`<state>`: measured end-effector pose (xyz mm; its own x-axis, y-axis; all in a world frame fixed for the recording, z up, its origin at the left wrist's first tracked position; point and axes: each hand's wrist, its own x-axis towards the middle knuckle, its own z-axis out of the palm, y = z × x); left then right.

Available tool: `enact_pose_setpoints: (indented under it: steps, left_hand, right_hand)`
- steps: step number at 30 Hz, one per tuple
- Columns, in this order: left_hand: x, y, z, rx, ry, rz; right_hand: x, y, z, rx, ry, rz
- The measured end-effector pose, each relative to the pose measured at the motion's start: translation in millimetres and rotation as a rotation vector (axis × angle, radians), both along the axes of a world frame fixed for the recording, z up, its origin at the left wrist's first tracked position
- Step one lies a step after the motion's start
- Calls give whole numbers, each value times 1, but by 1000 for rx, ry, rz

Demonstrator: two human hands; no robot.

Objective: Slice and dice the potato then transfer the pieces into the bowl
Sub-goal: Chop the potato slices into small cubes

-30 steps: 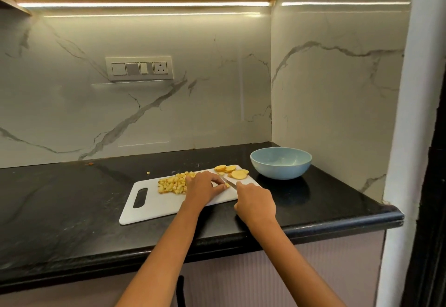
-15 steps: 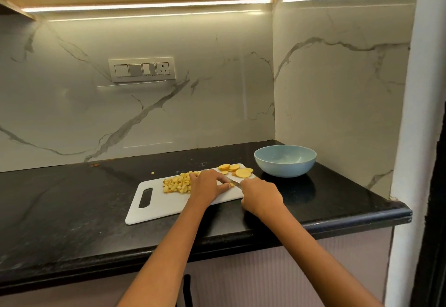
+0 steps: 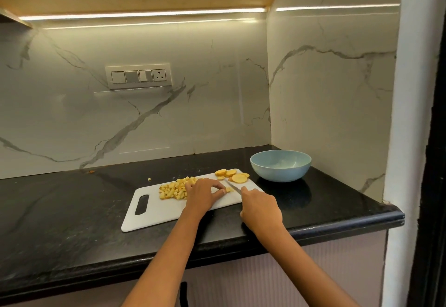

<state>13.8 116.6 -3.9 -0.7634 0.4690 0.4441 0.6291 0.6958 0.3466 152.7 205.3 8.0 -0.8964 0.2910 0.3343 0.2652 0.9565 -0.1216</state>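
A white cutting board lies on the black counter. A heap of diced potato sits on its middle, and several round potato slices lie at its far right corner. My left hand is curled over the board and pins a small potato piece with its fingertips. My right hand grips a knife whose blade runs just right of that piece. The handle is hidden in my fist. A light blue bowl stands right of the board and looks empty.
The black counter ends in a rounded front edge. Marble walls close the back and right sides. A stray potato bit lies behind the board. A switch panel is on the back wall.
The camera tilted up slightly. Both hands stay at the board's right part, with the knife working at the small piece under my left fingertips.
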Motion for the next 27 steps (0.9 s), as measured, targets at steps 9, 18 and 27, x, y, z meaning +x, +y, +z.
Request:
enact_pose_setpoints:
  steps: [9, 18, 27]
  left_hand:
    - [-1, -1, -3, 69, 38, 15]
    - [3, 0, -1, 44, 81, 21]
    - [2, -2, 6, 14, 21, -3]
  right_hand:
    - [4, 3, 1, -54, 0, 17]
    - [2, 3, 3, 15, -46, 42]
    - [-7, -3, 12, 26, -93, 48]
